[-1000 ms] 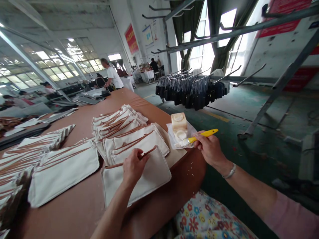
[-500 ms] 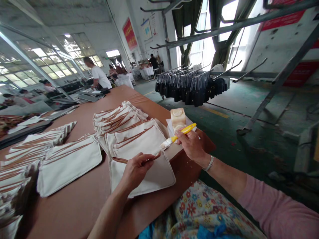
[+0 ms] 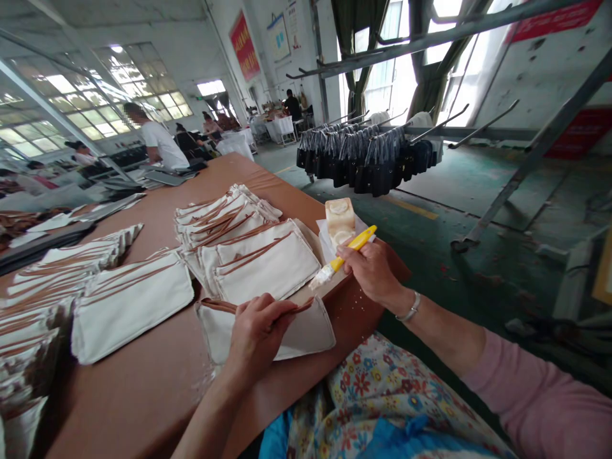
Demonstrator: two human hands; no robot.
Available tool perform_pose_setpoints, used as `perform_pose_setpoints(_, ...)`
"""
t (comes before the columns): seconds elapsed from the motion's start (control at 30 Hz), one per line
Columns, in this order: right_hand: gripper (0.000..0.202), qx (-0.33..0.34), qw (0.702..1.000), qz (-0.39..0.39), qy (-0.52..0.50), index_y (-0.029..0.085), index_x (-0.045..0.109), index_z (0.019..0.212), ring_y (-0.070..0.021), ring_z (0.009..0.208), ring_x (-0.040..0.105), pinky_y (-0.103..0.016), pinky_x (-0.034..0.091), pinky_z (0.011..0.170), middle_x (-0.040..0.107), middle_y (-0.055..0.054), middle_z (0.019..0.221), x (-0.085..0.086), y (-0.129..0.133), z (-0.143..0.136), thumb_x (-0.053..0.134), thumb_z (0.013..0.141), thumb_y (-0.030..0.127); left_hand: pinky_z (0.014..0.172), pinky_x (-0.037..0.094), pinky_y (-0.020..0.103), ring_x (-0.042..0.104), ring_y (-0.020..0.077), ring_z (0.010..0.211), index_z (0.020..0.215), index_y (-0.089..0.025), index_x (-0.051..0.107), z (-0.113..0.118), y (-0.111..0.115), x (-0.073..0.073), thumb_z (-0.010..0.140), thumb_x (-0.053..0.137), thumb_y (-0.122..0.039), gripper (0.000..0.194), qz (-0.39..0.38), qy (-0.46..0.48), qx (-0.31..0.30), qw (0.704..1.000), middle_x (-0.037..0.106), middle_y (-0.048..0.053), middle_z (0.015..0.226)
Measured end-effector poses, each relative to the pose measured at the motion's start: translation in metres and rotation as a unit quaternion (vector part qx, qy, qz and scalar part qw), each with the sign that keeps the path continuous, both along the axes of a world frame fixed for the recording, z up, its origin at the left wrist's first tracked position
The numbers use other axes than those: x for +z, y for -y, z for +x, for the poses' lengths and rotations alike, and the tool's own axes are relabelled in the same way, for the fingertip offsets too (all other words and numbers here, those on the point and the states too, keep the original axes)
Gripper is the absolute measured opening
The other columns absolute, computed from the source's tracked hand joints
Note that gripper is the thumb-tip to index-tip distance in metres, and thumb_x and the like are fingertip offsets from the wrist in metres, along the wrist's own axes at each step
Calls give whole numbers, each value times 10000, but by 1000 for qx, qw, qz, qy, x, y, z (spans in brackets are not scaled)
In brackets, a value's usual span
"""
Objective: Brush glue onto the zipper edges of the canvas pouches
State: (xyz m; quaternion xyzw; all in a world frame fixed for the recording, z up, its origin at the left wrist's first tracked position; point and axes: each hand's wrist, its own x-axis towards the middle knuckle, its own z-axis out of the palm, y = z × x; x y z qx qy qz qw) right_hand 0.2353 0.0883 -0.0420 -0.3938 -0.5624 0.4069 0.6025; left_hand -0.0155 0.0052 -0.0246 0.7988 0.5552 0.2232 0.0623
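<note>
My left hand (image 3: 258, 328) pinches the brown-edged top of a white fabric pouch (image 3: 306, 335) at the table's near edge. In my right hand (image 3: 370, 268) is a yellow-handled paintbrush (image 3: 356, 243), its pale, coated bristles pointing down-left, just above the pouch's right corner. Beyond the right hand stands a cream-coloured container (image 3: 340, 218) with whitish smears, on a white sheet. Just past the held pouch lies a stack of similar white pouches (image 3: 268, 264) with brown edges.
More pouches lie in stacks on the brown table (image 3: 143, 408), one stack (image 3: 134, 299) to the left. Dark flat pieces (image 3: 43, 248) lie at the far left. Beyond the table hang black items (image 3: 368, 166) on a metal rack (image 3: 540, 140). A person in a white shirt (image 3: 162, 143) stands at the far end.
My left hand has drawn the pouch slightly nearer and apart from the stack, its brown edge lifted. The brush stays in my right hand near the pouch's corner. The view has shifted slightly.
</note>
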Motion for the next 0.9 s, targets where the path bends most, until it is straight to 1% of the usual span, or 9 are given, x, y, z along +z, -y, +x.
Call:
perform_pose_setpoints(0.07,286,98,993,-55,-42,197,584,676,-120,473,474,-254,390,526,513,45,483,2,3,-3,649,873,394,798,371,326,626,176,827,978,-300,759,-1,3,0,915,643,-320,133,6,-8,8,1000,671,-3,820)
perform_pose_setpoints(0.13,266,153,978,-105,-99,189,594,690,-111,446,445,-244,373,494,485,58,468,6,6,-3,675,838,395,793,379,324,631,178,833,969,-286,753,-2,5,0,910,649,-317,123,4,-8,12,1000,675,-1,829)
perform_pose_setpoints(0.3,254,83,983,-90,-134,176,597,654,-91,459,441,-219,358,477,506,47,495,8,7,-4,706,798,355,773,393,322,630,177,815,977,-279,745,-2,9,1,926,630,-344,142,-3,-13,5,1000,670,3,818)
perform_pose_setpoints(0.47,240,166,959,-143,-178,165,623,674,-86,427,423,-215,345,448,491,51,475,12,20,-10,738,760,358,818,405,350,619,208,896,949,-298,747,-8,12,6,909,643,-348,122,-10,-59,24,998,689,15,912)
perform_pose_setpoints(0.53,208,136,949,-148,-241,168,621,669,-80,416,410,-204,346,443,467,61,456,22,26,-4,747,744,317,823,420,354,601,224,944,915,-292,750,-14,8,16,905,629,-334,128,-13,-84,34,996,698,28,1027)
perform_pose_setpoints(0.63,166,64,942,-127,-303,166,626,652,-75,411,395,-193,370,450,439,63,433,42,29,15,732,744,256,789,453,324,603,208,913,878,-263,743,-21,-9,45,894,606,-341,158,-48,-79,27,995,698,31,1070)
perform_pose_setpoints(0.77,157,29,931,-90,-353,159,636,657,-54,402,317,-185,404,460,420,70,457,72,35,45,690,786,231,658,486,261,594,149,701,931,-221,703,-25,-38,115,884,595,-411,223,-155,52,-12,987,653,-4,770)
perform_pose_setpoints(0.83,131,6,927,-60,-371,159,644,673,-53,399,286,-188,403,451,411,71,467,86,40,62,675,787,216,666,520,268,601,140,683,889,-208,677,-29,-42,151,868,629,-407,206,-197,116,-57,972,633,-11,727)
perform_pose_setpoints(0.9,106,-15,922,-26,-386,164,644,668,-56,402,270,-200,389,439,400,68,470,98,45,78,661,770,189,716,561,312,639,161,738,842,-201,666,-41,-37,177,824,689,-381,182,-217,155,-98,959,659,10,774)
